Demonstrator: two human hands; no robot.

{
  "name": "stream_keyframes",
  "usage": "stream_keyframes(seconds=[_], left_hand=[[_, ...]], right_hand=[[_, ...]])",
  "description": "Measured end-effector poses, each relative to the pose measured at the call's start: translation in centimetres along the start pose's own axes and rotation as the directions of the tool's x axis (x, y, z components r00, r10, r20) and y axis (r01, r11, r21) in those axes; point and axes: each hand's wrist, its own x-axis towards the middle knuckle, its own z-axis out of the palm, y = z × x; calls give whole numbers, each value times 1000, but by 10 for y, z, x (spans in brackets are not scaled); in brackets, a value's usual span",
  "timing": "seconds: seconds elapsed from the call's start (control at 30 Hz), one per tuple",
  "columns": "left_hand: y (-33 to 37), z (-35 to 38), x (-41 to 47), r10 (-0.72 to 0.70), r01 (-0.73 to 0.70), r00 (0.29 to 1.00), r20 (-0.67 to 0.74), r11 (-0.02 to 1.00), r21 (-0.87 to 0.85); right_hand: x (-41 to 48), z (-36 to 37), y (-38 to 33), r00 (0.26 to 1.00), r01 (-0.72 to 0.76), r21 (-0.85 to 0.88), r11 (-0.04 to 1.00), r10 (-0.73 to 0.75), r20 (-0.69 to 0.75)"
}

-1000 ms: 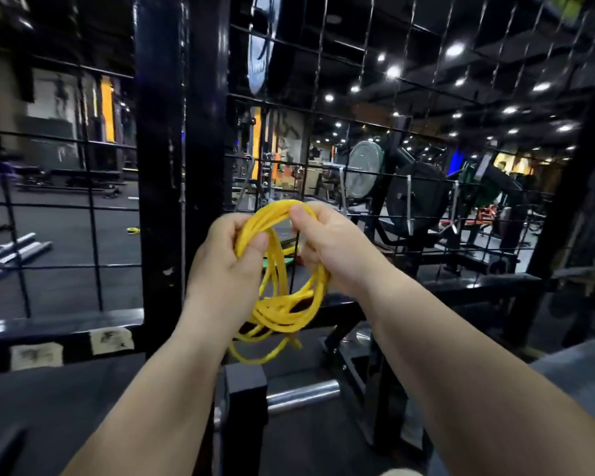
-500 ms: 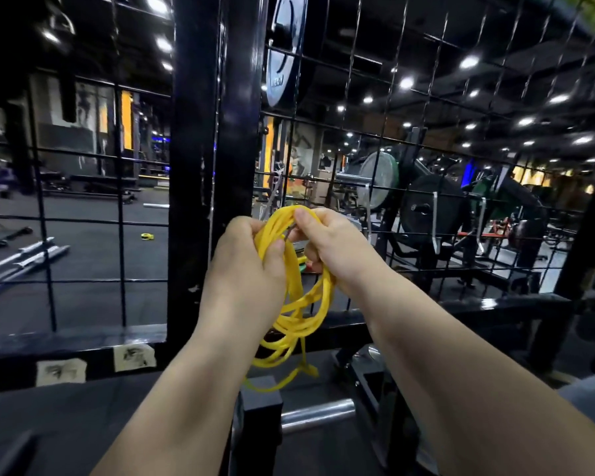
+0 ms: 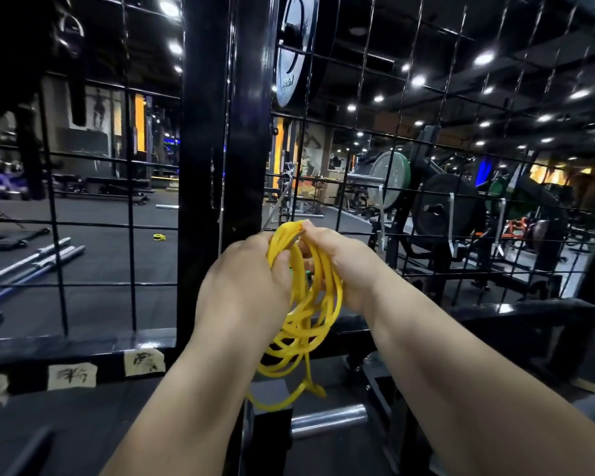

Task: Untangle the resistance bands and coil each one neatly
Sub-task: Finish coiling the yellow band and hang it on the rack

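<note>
— Where is the yellow resistance band [image 3: 306,324] to be found?

— It is held up in front of the black post [image 3: 207,166], with its upper end bunched between the two hands. Tangled loops are seen hanging below the wrists, and one tail is left dangling lowest, above the steel bar [image 3: 327,419].

— How are the fingers set?

— Those of the left hand [image 3: 244,280] are curled round the top of the bundle. Those of the right hand [image 3: 344,259] are pinched on the same bunch from the other side. The hands are kept close together.

— What is seen behind?

— A wire grid panel [image 3: 131,224]; barbells [image 3: 31,261] laid on the floor at the left; weight plates [image 3: 443,207] racked at the right.
</note>
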Motion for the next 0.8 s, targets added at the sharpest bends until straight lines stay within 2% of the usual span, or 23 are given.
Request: stream_keyframes(seconds=[0.13,0.37,0.53,0.63,0.8], left_hand=[[1,0,4,4,-6,1000,26,998,64],[0,3,5,30,-31,999,15,990,140],[-1,6,6,39,-38,999,-2,984,173],[-2,9,5,59,-58,998,-5,988,143],[3,16,7,115,-115,993,-25,993,-15]], right_hand=[[-2,-2,5,1000,-12,39,999,12,13],[0,1,7,992,71,-50,996,-76,-105],[-2,1,11,994,67,-32,997,-70,-86],[-9,1,7,998,52,-6,999,-52,-42],[-15,-15,-5,993,80,-74,994,-85,-78]])
